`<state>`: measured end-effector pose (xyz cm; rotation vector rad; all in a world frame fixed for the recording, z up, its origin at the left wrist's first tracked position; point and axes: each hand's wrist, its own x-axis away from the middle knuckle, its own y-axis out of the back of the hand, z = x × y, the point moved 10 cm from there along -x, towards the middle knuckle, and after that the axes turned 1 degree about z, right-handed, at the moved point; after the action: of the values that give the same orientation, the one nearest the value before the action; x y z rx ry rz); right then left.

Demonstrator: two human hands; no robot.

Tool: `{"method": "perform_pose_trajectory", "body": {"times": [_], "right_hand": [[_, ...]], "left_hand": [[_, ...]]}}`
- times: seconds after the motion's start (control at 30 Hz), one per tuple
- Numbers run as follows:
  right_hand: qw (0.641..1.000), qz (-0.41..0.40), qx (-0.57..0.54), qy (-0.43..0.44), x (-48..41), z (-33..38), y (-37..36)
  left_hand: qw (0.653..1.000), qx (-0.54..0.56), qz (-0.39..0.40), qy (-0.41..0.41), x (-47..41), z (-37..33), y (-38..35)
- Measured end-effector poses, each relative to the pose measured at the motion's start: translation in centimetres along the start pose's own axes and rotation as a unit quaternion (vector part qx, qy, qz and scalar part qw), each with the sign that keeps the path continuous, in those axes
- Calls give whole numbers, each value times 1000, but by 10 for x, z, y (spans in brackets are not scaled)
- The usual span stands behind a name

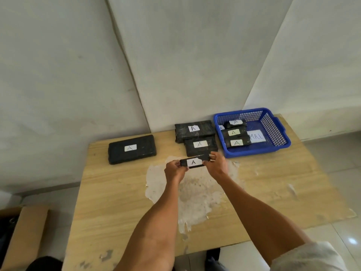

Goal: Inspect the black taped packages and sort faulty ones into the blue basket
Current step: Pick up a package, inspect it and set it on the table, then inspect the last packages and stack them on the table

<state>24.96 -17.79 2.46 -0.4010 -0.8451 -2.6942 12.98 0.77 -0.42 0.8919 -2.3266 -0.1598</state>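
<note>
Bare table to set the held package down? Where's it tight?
Free: the strip between the lone package and the two overlapping packages; the near-right table in front of the blue basket. Tight: the gap between those packages and the basket.

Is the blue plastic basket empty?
No, several black taped packages lie inside the blue plastic basket.

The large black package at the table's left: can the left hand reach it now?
Probably not yet: the left hand grips the small package, with the right hand. Nothing lies between it and the large package, though.
</note>
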Motion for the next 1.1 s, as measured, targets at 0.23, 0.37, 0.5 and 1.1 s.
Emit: {"method": "perform_pose_trajectory", "body": {"times": [0.23,0.37,0.5,1.1], "right_hand": [[998,16,65,0,-36,-51,-14],[995,41,87,7,-60,-68,-24],[993,49,104,18,-89,-88,-38],[988,-49,74,126,-114,-104,-34]], "left_hand": [[998,-52,43,-16,-22,22,-50],[996,-69,46,-34,-45,33,-78],[995,-77,29,-53,-61,38,-100],[983,-89,-10,-161,-81,51,-128]]}}
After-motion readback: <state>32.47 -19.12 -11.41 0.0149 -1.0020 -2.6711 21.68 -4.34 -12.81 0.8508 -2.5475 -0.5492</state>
